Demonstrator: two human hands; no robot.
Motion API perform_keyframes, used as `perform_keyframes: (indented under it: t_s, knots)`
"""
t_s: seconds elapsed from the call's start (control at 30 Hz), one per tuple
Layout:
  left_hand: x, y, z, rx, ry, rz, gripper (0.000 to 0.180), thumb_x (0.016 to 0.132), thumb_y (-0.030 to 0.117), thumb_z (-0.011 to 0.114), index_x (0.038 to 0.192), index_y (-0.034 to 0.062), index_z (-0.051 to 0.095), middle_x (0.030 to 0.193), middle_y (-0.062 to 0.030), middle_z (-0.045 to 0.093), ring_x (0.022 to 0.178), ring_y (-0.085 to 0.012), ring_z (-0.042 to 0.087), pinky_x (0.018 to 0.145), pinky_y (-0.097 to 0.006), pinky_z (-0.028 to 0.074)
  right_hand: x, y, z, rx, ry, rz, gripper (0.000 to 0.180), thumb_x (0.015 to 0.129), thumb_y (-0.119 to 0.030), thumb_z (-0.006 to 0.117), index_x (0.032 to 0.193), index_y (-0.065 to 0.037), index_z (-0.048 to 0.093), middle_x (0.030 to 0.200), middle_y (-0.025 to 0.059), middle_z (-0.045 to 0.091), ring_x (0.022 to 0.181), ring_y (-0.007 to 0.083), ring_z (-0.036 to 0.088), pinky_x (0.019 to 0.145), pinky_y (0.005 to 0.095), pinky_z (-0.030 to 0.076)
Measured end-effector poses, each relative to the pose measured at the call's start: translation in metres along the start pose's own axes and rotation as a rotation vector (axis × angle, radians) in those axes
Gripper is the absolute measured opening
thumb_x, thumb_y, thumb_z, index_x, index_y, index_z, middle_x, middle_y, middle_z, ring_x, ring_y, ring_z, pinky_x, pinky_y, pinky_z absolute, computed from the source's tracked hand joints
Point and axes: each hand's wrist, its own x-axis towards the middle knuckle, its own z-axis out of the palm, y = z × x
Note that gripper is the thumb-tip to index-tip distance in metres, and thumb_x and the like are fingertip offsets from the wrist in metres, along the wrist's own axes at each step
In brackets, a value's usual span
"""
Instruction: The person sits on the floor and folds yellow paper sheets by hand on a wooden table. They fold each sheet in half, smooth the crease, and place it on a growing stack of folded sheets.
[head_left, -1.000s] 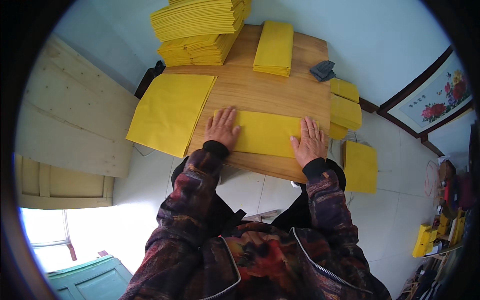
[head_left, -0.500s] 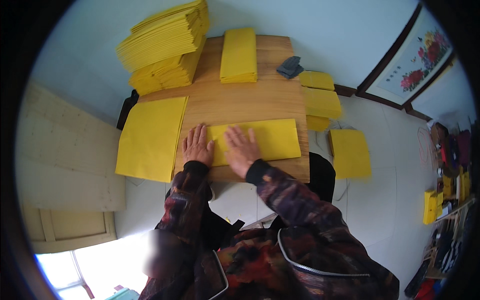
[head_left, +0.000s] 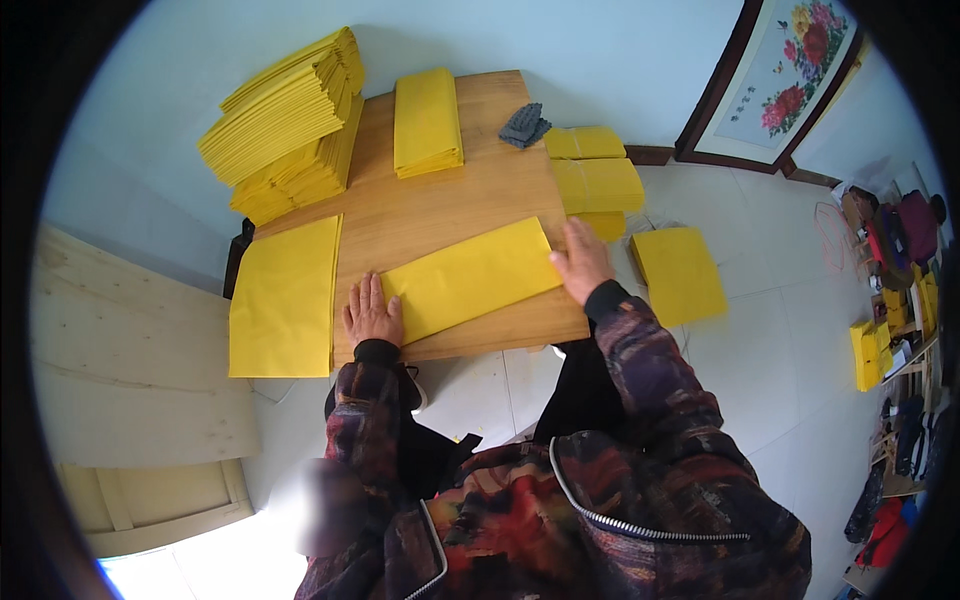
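Observation:
A long folded yellow piece (head_left: 470, 278), which looks like fabric or soft paper, lies slightly aslant near the front edge of the wooden table (head_left: 445, 200). At its left end my left hand (head_left: 373, 312) lies flat, palm down and open, fingertips at the piece's edge. My right hand (head_left: 583, 262) is beside the right end, at the table's right edge, its thumb apart from the fingers and close to the piece's end. It appears open, though its palm side is hidden. Left of my left hand lies a wider flat yellow sheet or stack of sheets (head_left: 283, 300).
A tall stack of folded yellow pieces (head_left: 285, 120) stands at the back left, a smaller folded pile (head_left: 428, 122) at the back middle. A crumpled grey cloth (head_left: 525, 125) lies near the far right corner. Yellow bundles (head_left: 600, 185) and another stack (head_left: 680, 275) sit beyond the right edge.
My right hand has moved from the middle of the folded piece to its right end. My left hand stays at the left end. The view has shifted and turned slightly.

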Motion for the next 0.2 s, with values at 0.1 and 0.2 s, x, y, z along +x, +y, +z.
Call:
perform_keyframes:
  t_s: [0.1, 0.2]
  knots:
    - [-0.018, 0.004, -0.005, -0.006, -0.053, -0.082, 0.063, 0.092, 0.044, 0.043, 0.148, 0.0193, 0.028, 0.155, 0.0015, 0.024, 0.143, -0.0252, 0.019, 0.114, -0.048, 0.015, -0.039, 0.012, -0.028, 0.224, 0.203, -0.013, 0.033, 0.087, -0.021, 0.060, 0.115, -0.003, 0.053, 0.120, 0.0207, 0.057, 0.111, 0.0357, 0.054, 0.092, 0.0404, 0.044]
    - [-0.040, 0.004, -0.018, -0.029, -0.175, -0.161, 0.065, 0.093, 0.049, 0.042, 0.149, 0.0191, 0.025, 0.156, 0.0020, 0.023, 0.144, -0.0251, 0.018, 0.114, -0.049, 0.014, -0.075, -0.008, -0.056, 0.464, -0.280, 0.103, 0.030, 0.085, -0.022, 0.065, 0.109, -0.009, 0.055, 0.113, 0.0213, 0.061, 0.107, 0.0325, 0.059, 0.090, 0.0400, 0.046]
